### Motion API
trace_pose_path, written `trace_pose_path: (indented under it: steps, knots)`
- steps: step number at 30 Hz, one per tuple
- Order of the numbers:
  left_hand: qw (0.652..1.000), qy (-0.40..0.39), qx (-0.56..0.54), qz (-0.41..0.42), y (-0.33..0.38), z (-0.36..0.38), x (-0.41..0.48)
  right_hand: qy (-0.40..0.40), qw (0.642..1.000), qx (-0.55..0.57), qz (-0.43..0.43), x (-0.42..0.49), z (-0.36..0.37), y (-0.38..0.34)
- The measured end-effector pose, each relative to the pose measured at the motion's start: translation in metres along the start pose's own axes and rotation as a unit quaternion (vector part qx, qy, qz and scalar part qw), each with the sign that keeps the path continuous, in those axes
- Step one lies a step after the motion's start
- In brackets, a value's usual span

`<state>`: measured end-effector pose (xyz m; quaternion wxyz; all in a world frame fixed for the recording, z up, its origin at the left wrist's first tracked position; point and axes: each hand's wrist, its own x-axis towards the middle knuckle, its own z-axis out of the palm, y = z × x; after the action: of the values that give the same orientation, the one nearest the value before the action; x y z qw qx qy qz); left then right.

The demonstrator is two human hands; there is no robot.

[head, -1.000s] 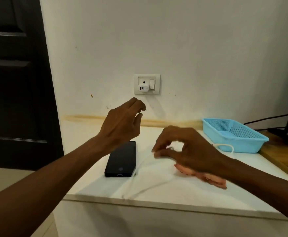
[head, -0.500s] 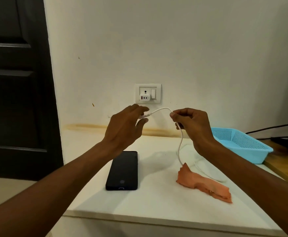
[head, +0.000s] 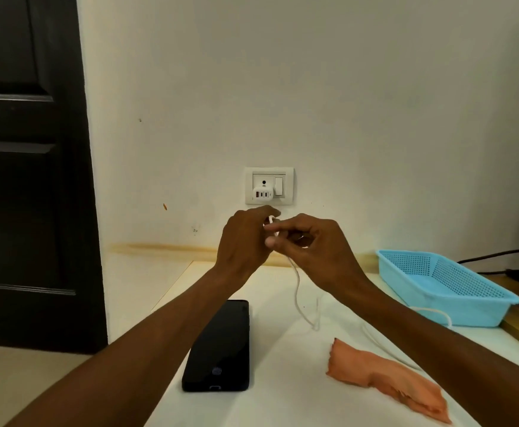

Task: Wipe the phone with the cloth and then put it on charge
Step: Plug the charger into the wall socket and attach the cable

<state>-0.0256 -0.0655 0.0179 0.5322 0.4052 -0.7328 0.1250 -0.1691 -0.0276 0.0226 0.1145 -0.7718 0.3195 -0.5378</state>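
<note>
A black phone (head: pixel 219 346) lies flat on the white counter (head: pixel 282 380), screen up. An orange cloth (head: pixel 384 379) lies crumpled to its right. A white charging cable (head: pixel 298 294) hangs from my hands down to the counter. My left hand (head: pixel 244 238) and my right hand (head: pixel 313 245) meet just below the wall socket, both pinching the cable's end. A white charger adapter (head: pixel 262 193) sits plugged into the wall socket plate (head: pixel 269 185). The cable's plug is hidden between my fingers.
A light blue plastic basket (head: pixel 443 285) stands at the right on the counter. A dark door (head: pixel 27 167) fills the left side. Black cables (head: pixel 498 257) run along the far right by a wooden surface.
My hands have come together and risen closer to the socket. The cable end, earlier stretched between them, is now bunched in both sets of fingers.
</note>
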Motion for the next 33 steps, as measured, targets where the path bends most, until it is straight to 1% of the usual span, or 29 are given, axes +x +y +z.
trace_pose_path:
  steps: [3,6,9,11,15,20,22,26,30,33]
  knots:
    - [0.999,0.037,0.000,0.008,-0.008,0.004,0.006,-0.018,1.000,-0.012,-0.014,0.004,0.005,0.006]
    - [0.996,0.082,-0.004,0.031,-0.015,0.008,0.010,0.039,0.999,0.002,0.007,0.017,0.006,0.018]
    - [0.994,0.105,-0.026,0.022,-0.025,0.016,0.016,0.099,0.994,-0.041,0.028,0.037,0.005,0.038]
    - [0.993,0.110,-0.024,0.020,-0.032,0.022,0.019,0.120,0.989,-0.080,0.013,0.049,0.008,0.049]
    - [0.992,0.122,-0.030,0.025,-0.043,0.031,0.022,0.123,0.984,-0.128,-0.034,0.071,0.020,0.065]
    - [0.993,0.110,-0.013,0.045,-0.055,0.038,0.024,0.136,0.977,-0.149,-0.074,0.084,0.029,0.080]
    - [0.993,0.105,0.001,0.052,-0.060,0.039,0.025,0.131,0.973,-0.162,-0.103,0.084,0.032,0.085]
    - [0.988,0.107,0.029,0.103,-0.069,0.039,0.025,0.128,0.955,-0.211,-0.166,0.081,0.034,0.093]
    - [0.984,0.091,0.048,0.145,-0.070,0.039,0.028,0.145,0.941,-0.237,-0.193,0.082,0.033,0.099]
    - [0.983,0.089,0.065,0.149,-0.070,0.042,0.030,0.148,0.940,-0.238,-0.197,0.086,0.033,0.102]
